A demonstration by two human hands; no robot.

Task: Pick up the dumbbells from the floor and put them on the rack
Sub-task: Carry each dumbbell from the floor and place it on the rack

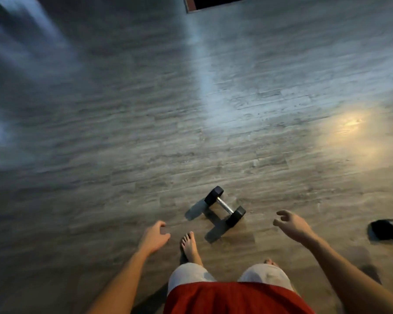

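Currently at the approach step; nothing lifted yet. One dumbbell (225, 206) lies on the wood-plank floor (145, 132), just ahead of the bare left foot (190, 245), handle running 10-to-4 o'clock. Right hand (292, 225) empty, fingers spread and curled, just beside the near head at its 3 o'clock, not touching. Left hand (154, 236) empty, loosely curled, at the dumbbell's 8 o'clock. Next move, as judged: bend lower and close a hand round the chrome handle. Rack not in view. A dark object (388, 230) sits at the right edge, unidentifiable. Room dim; pale and warm light patches on the floor.
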